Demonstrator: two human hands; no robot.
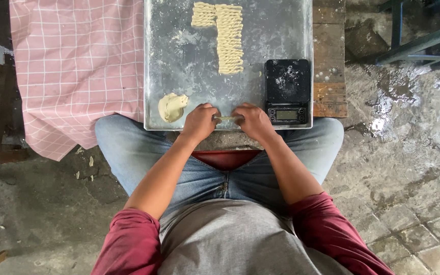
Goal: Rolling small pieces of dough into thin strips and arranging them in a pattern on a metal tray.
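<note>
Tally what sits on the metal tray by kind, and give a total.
Block of twisted pale dough pieces laid in rows: 1
Loose lump of pale dough: 1
Thin pale dough strand between the left hand and right hand: 1
Black digital kitchen scale: 1
Total: 4 on the floured metal tray

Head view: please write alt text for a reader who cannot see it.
Both hands, left hand and right hand, hold a thin dough strip between them on a floured metal tray. Twisted dough pieces, a dough lump and a black scale share it.
</note>
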